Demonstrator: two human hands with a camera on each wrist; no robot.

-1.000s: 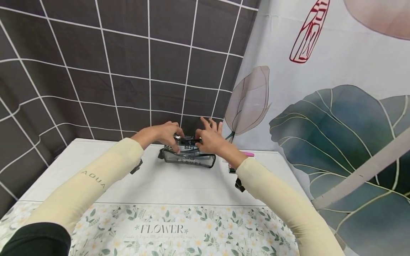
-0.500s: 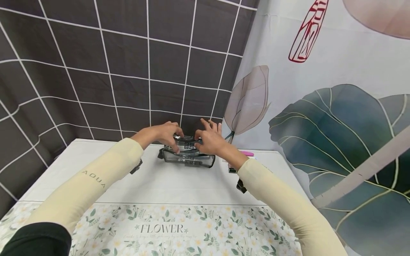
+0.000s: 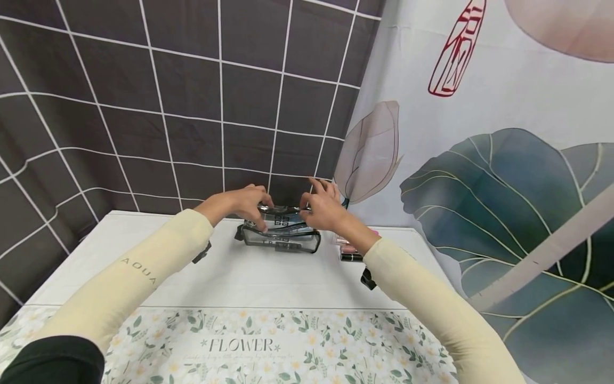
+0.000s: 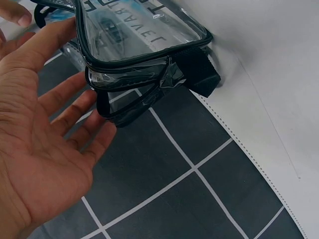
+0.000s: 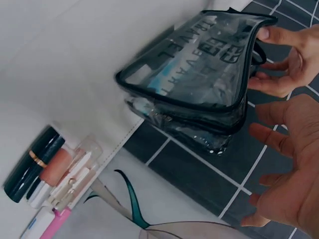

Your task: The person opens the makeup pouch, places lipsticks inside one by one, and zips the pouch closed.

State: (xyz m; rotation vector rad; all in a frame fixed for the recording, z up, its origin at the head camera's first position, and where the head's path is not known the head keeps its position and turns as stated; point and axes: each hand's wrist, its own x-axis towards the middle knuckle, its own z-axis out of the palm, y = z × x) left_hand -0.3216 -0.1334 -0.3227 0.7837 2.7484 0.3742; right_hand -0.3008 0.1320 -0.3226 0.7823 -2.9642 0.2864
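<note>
A clear pouch (image 3: 297, 242) with black trim stands near the back of the white surface, against the dark tiled cloth. "TRAVEL" lettering shows on its see-through side in the left wrist view, and something bluish is inside. My left hand (image 3: 245, 204) grips its left upper edge, thumb in front and fingers behind. At the pouch's upper right is my right hand (image 3: 326, 208). The right wrist view shows that hand (image 5: 294, 164) with spread, relaxed fingers beside the black zipped edge, holding nothing. A black tab (image 4: 197, 69) sticks out from the pouch's side.
Right of the pouch lie several small cosmetics: a black tube with a gold band (image 5: 34, 164), pinkish tubes (image 5: 57, 167) and a pink stick (image 5: 56, 224). A floral mat marked FLOWER (image 3: 244, 344) covers the front. Printed cloth (image 3: 374, 154) hangs at the right.
My right hand has shifted right along the pouch's top edge, and its forearm has moved right, showing more of the cosmetics. The left hand keeps its grip in place.
</note>
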